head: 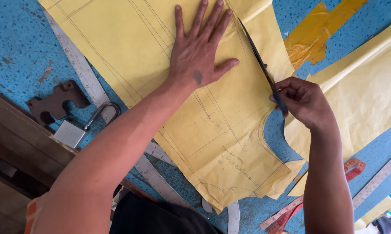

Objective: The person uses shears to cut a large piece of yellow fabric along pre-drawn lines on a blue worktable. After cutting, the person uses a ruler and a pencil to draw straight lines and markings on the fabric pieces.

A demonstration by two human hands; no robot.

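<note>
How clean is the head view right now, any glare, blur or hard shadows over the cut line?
Head view: even, soft daylight with no glare on the yellow pattern paper; pencil lines stay sharp; only faint shadows beside the left hand and right hand; the scissors read crisp; near forearms loom large.

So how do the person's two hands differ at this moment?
The left hand lies flat, fingers spread, pressing on the yellow pattern paper; the right hand is curled closed around the handles of dark scissors. The left hand sits in the middle of the sheet, the right hand at its cut edge. The left hand holds nothing. Both are bare.
</note>
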